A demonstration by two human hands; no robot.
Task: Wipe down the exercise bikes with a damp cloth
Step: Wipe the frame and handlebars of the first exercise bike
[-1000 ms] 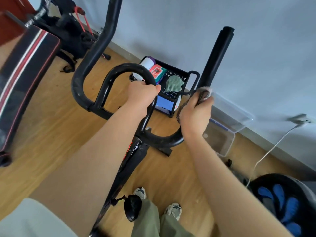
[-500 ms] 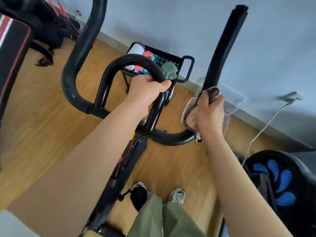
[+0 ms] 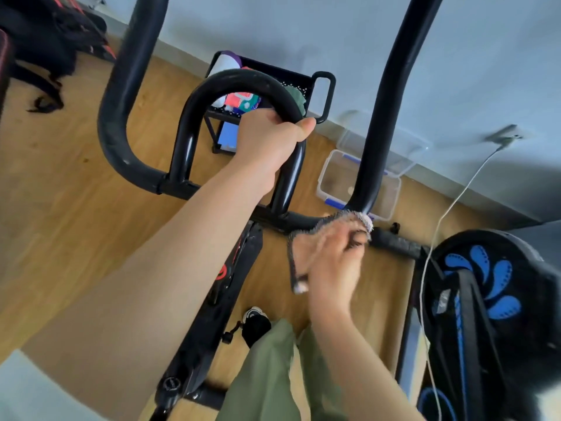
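Note:
The black exercise bike handlebar point(image 3: 121, 110) fills the middle of the head view, with an inner loop and two long outer bars. My left hand point(image 3: 270, 141) is closed around the right side of the inner loop. My right hand point(image 3: 331, 256) is blurred with motion and grips a thin cloth with a dark speckled edge point(image 3: 294, 253). The cloth sits on the lower bend of the right outer bar point(image 3: 382, 117), where it meets the crossbar. The bike's frame point(image 3: 212, 299) runs down beside my green trouser legs.
A black wire cart point(image 3: 323, 95) with colourful items stands by the wall behind the handlebar. A clear plastic box point(image 3: 391, 192) lies on the wood floor beside it. A black and blue machine point(image 3: 485, 293) with a white cable point(image 3: 449, 214) is at right. Black gym gear point(image 3: 45, 41) is at far left.
My right hand has slid the cloth down the right bar from its upright part to the lower bend. My left hand stays on the inner loop. The view has tilted lower.

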